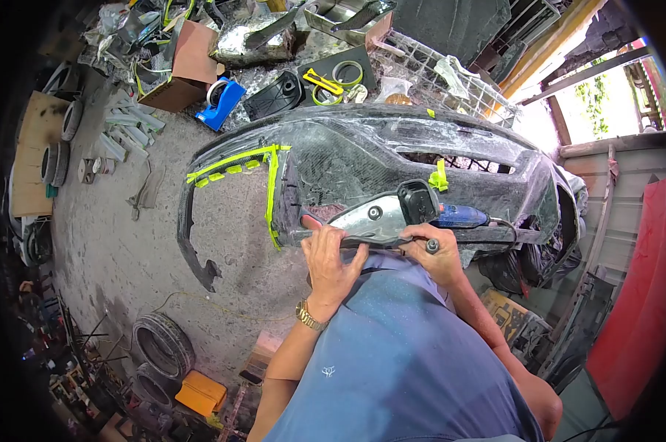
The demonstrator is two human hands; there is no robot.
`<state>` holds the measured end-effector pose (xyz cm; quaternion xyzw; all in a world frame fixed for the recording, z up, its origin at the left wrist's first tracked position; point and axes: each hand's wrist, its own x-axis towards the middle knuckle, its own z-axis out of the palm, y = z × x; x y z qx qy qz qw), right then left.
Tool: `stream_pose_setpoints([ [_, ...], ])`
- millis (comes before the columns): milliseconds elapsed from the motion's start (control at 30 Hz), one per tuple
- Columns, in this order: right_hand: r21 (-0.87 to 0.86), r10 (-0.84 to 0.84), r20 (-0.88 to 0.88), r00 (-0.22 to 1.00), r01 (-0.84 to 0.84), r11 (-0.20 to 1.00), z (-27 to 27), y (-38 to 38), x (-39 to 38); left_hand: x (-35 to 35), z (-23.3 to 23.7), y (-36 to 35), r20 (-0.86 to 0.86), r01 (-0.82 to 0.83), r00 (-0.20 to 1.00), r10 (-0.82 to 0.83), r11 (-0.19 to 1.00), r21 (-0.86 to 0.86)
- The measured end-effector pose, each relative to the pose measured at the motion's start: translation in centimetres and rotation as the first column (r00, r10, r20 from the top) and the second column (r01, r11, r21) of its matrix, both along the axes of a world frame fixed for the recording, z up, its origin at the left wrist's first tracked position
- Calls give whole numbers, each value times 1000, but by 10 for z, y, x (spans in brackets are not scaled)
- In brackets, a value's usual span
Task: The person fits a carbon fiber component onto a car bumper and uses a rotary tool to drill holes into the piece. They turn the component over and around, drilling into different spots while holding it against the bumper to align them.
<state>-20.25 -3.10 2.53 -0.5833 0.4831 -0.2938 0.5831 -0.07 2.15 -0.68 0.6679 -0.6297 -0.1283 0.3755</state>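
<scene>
A large dark, dusty car bumper [333,162] lies across the middle of the head view, with neon yellow tape [272,188] along its left opening. On its near edge rests a silver and black part [373,215]. My left hand [327,261] holds this part's left lower edge, thumb and fingers closed on it. At the part's right lower edge, my right hand [434,254] has its fingers closed round a small dark cylindrical tool [432,245]. A blue power tool [462,216] with a cord lies just beyond my right hand.
Behind the bumper are a blue tape dispenser [220,104], a yellow cutter [322,81], tape rolls [347,73], a cardboard box [172,92] and a white wire rack [443,70]. Tyres [163,344] and an orange item [200,393] lie at the lower left.
</scene>
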Motion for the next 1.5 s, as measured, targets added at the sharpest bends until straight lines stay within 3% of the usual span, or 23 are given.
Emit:
stream_pose_setpoints([
  [33,-119,50,-68,996,-58,991,3,0,0,0,-1,1,2,3,1000,-3,1000,1],
  [167,-233,100,-90,991,-119,965,3,4,-2,2,-5,4,-17,9,1000,-10,998,-57],
  [300,-259,174,-95,980,-193,946,11,6,-2,8,-6,5,-30,25,999,-29,992,-120],
  [433,-280,111,-114,987,-139,950,13,6,6,10,-9,3,-9,40,999,-41,993,-113],
  [633,-175,2,-111,994,-22,984,5,6,15,10,-6,1,-42,33,999,-35,999,-35],
  [733,29,-96,-58,994,98,995,9,0,23,10,-2,-1,-91,37,995,-31,997,64],
  [800,45,-108,-63,992,111,993,9,-3,26,10,4,-2,-158,38,987,-11,985,166],
  [967,78,-122,-72,990,128,989,10,-6,28,10,9,-4,-161,11,987,27,974,228],
  [1267,-21,-1,-5,1000,1,1000,14,6,19,8,2,10,-138,-31,990,41,997,72],
  [1333,-188,72,-13,997,-73,980,12,9,16,8,0,11,-112,-32,993,27,998,-44],
  [1500,-383,155,-57,986,-165,909,8,6,9,15,-16,13,-97,14,995,-27,991,-134],
])
